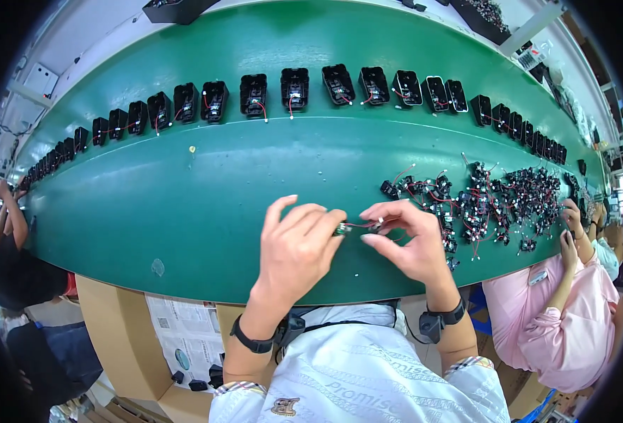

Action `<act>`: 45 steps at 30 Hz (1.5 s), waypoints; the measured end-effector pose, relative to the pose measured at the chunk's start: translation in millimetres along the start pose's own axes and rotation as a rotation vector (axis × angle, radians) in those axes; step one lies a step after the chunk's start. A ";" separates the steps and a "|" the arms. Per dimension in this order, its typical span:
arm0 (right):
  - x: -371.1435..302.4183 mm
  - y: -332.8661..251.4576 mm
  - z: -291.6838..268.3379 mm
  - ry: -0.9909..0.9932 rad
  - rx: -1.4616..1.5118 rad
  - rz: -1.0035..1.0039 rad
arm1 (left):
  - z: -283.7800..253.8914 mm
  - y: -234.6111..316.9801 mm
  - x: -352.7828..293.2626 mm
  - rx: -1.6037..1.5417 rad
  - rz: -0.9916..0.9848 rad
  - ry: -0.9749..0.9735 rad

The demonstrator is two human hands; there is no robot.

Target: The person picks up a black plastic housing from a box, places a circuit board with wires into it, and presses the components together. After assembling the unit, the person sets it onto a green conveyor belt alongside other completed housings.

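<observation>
My left hand (294, 247) pinches a small green-edged part (341, 228), mostly hidden by the fingers; it looks like a small circuit board. Facing it over the green table, my right hand (414, 243) has its thumb and index finger closed on thin red wires (376, 225), with a small dark piece at the fingertips. A stretch of red wire (359, 225) spans the gap between both hands. To the right of my right hand lies a heap of small black wired parts (477, 204), tangled with red leads and white connectors.
Black open housings (294, 88), many with red leads, stand in a long curved row across the green table (220, 176). A person in pink (551, 317) works at the right; another person's arm (17, 215) reaches in at far left. A cardboard box (121, 331) stands below the table edge.
</observation>
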State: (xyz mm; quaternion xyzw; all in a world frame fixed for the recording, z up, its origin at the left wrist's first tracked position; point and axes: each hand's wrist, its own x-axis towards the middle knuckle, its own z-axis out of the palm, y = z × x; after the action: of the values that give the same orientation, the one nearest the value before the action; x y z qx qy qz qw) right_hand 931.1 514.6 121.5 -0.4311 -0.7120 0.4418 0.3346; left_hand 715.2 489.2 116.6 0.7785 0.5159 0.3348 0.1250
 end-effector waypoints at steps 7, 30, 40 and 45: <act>-24.0 -3.1 -0.8 0.137 0.123 0.030 | -14.8 -18.9 22.0 0.233 -0.213 0.026; -25.2 -31.0 4.2 -0.020 0.126 -0.167 | 3.3 46.4 -40.5 -1.244 -0.574 0.046; -28.7 -28.5 4.7 0.113 -0.182 -0.328 | 21.9 47.9 -44.3 -0.689 -0.236 0.290; -31.2 -11.8 8.4 0.118 0.000 -0.246 | -0.1 37.9 -59.4 -0.165 -0.278 0.442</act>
State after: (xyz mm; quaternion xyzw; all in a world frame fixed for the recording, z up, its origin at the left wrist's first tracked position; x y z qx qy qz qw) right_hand 932.8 480.5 126.1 -0.3659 -0.7385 0.3712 0.4277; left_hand 727.9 419.9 113.8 0.5954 0.6035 0.5173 0.1173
